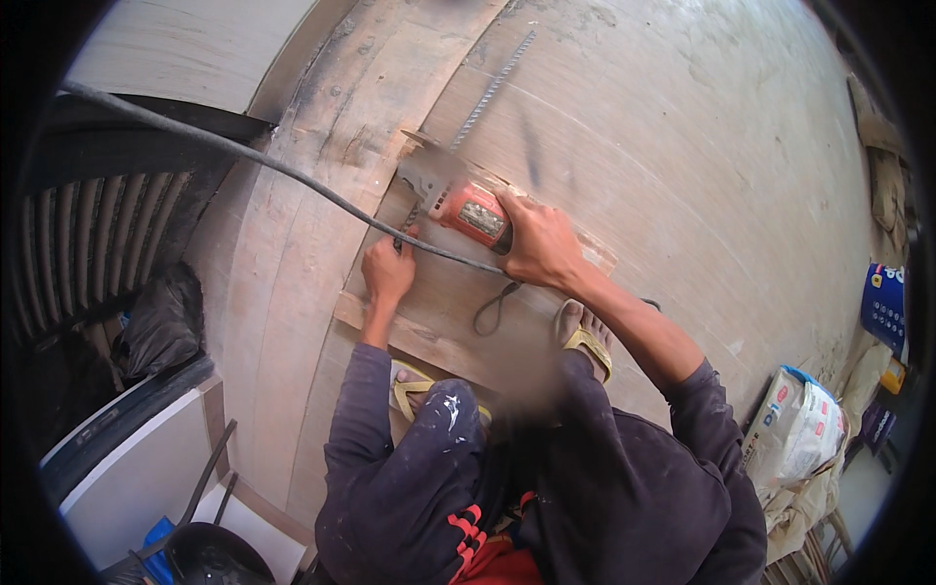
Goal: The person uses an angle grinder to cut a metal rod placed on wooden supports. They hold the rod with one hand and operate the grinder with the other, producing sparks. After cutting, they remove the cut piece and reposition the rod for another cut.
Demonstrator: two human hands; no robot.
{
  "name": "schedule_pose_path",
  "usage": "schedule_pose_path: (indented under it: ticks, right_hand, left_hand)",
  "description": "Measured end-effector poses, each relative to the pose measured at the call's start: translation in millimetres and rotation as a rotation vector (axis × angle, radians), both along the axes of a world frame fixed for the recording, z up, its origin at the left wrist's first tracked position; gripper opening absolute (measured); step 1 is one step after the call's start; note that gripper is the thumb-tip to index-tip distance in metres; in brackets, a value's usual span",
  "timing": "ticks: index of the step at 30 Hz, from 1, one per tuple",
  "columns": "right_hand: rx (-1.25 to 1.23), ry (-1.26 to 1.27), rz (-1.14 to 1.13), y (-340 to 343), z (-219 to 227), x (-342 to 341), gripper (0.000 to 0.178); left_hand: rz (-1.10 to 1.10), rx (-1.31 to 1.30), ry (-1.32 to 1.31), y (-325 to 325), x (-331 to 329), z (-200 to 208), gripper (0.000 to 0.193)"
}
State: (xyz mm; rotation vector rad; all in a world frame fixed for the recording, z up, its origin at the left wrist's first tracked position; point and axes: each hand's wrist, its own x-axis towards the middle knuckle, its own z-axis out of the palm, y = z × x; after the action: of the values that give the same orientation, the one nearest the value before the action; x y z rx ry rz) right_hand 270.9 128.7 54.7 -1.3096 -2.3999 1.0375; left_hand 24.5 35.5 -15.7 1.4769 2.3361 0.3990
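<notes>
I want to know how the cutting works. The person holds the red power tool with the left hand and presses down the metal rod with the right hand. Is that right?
Not quite: the hands are swapped. In the head view, the right hand grips the red power tool, and the left hand presses down the metal rod on the wooden board.

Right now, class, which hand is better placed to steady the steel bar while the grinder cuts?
Left. The left hand already rests on the ribbed steel bar beside the blade, while the right hand grips the red angle grinder.
</notes>
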Motion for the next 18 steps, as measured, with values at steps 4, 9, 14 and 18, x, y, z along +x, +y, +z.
schedule_pose_path:
  ticks: [4, 9, 14, 18]
  right_hand:
    - [0.008, 0.038, -0.04, -3.7, 10.5, -0.2, 0.07]
    - [-0.007, 0.156, -0.03, -7.5, 15.1, -3.6, 0.07]
    - [-0.097, 0.167, -0.017, -3.9, 22.8, -4.0, 0.076]
    - [-0.073, 0.244, -0.025, -7.4, 24.7, -4.8, 0.078]
  left_hand:
    - [-0.024, 0.14, -0.074, 6.7, 13.2, 23.4, 0.041]
    - [-0.082, 0.27, -0.236, 6.0, 23.1, 25.9, 0.025]
    - [-0.11, 0.452, -0.165, 1.6, 43.0, 26.4, 0.025]
    - [0.088, 0.603, -1.193, -2.0, 78.5, 29.9, 0.029]
